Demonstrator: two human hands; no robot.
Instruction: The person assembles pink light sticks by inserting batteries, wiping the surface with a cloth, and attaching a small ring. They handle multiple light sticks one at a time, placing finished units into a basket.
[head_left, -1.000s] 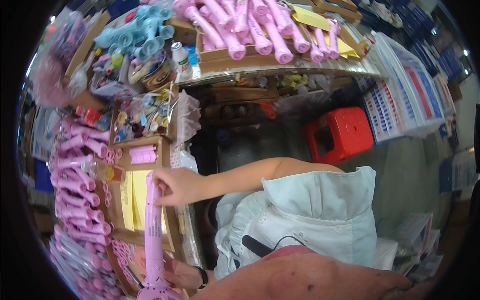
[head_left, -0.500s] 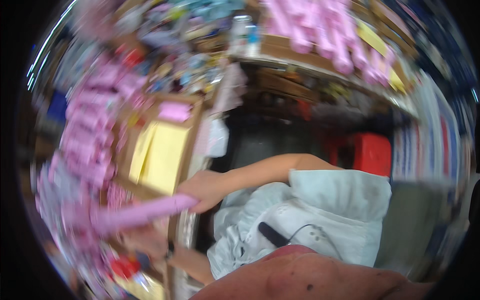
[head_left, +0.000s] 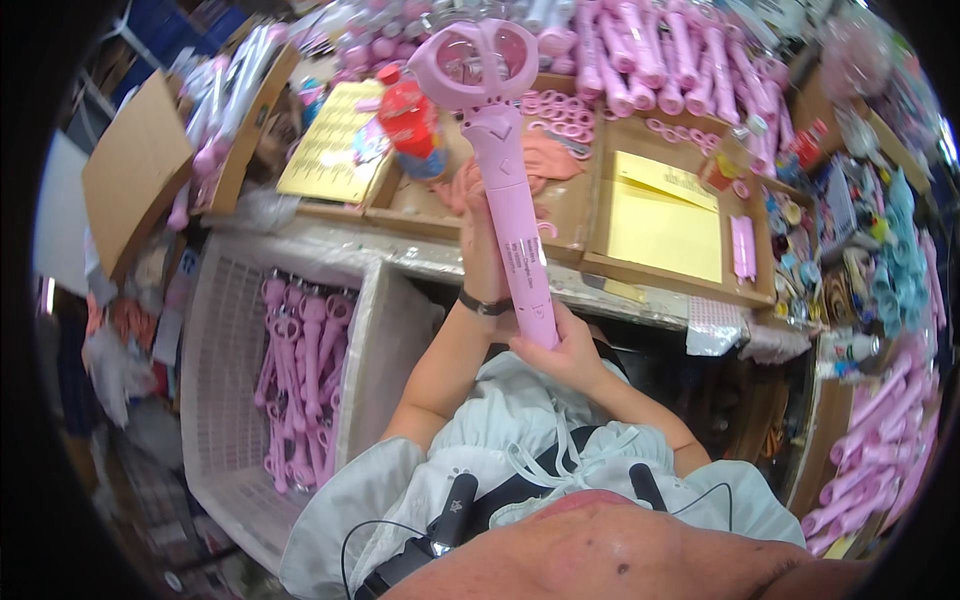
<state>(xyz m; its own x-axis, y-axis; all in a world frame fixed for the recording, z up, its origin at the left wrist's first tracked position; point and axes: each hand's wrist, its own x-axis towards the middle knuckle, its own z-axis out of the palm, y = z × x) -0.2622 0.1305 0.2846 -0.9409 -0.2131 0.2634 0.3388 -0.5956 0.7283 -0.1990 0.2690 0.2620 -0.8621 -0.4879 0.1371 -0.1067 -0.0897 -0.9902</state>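
Observation:
Both my hands hold a pink toy wand [head_left: 515, 240], its ring-shaped head pointing away from me and its handle toward my body. The ring is closed in by a clear cover, and a diamond shape marks the neck below it. My left hand [head_left: 482, 255] is closed round the side of the shaft, its fingers partly hidden behind it. At the butt end, my right hand [head_left: 568, 352] grips the handle with the thumb along it. A small printed label shows on the shaft. Beyond the wand, an orange cloth [head_left: 548, 160] lies in a cardboard tray [head_left: 400, 215].
At the left stands a white plastic basket [head_left: 225, 330] with several pink wands in it. On the bench are a red bottle [head_left: 410, 125], yellow sheets [head_left: 665, 230] in a tray, and pink rings [head_left: 570, 118]. More pink wand parts [head_left: 690, 60] pile up behind and at the right.
My view has swung left, and the blur has gone. The wand, held in both hands before too, now points straight ahead instead of left in the picture. The white basket has come into view.

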